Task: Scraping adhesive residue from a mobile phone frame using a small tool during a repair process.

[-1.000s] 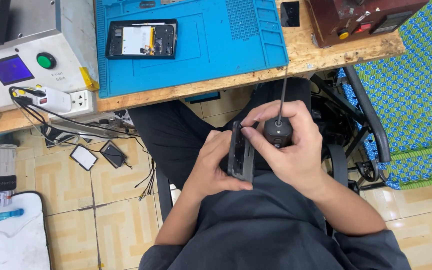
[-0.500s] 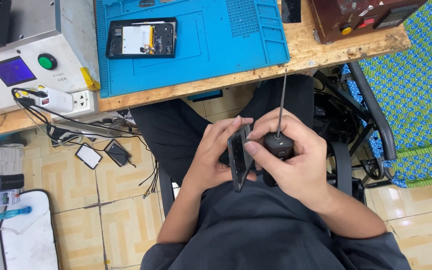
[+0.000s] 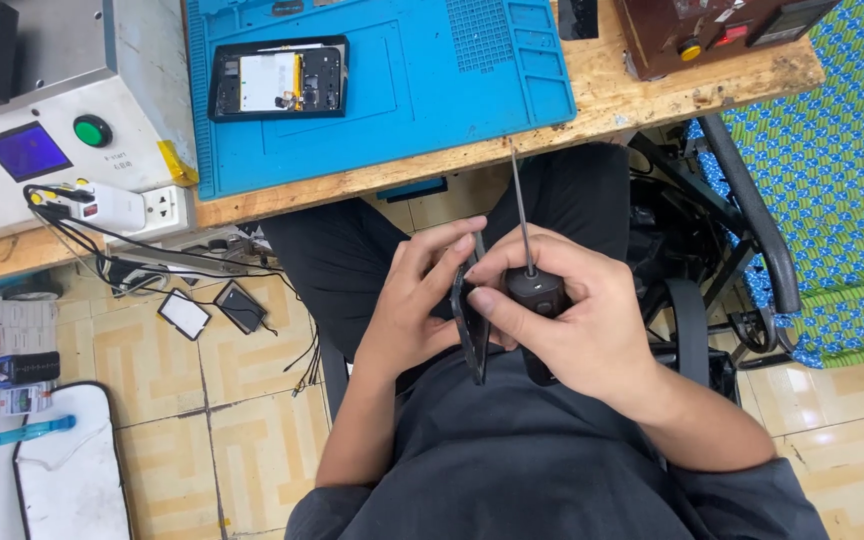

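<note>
**Both hands pressed together over the lap, tool and thin part between them**

Since the earlier frame, both hands have moved only a little: the dark part now stands more on its edge between them, and the left fingers stretch further over its top.

The left hand (image 3: 414,305) holds the thin dark part (image 3: 471,330) from its left side. Its fingers (image 3: 442,245) are long and nearly straight, lying narrow together, with the tips reaching the upper edge of the part. The thumb is hidden behind the part, so I cannot tell how it presses.

The right hand (image 3: 577,315) is closed around the black handle of a screwdriver (image 3: 535,290). The fingers are curled tight on the handle, and the thumb touches the right face of the dark part. The thin metal shaft points up and away, toward the edge of the wooden surface (image 3: 612,95).

Both wrists are bent inward, and the forearms come from the lower corners to meet over the lap.

On the blue mat (image 3: 422,80) on the surface lies an opened phone (image 3: 279,77), well apart from the hands.
</note>
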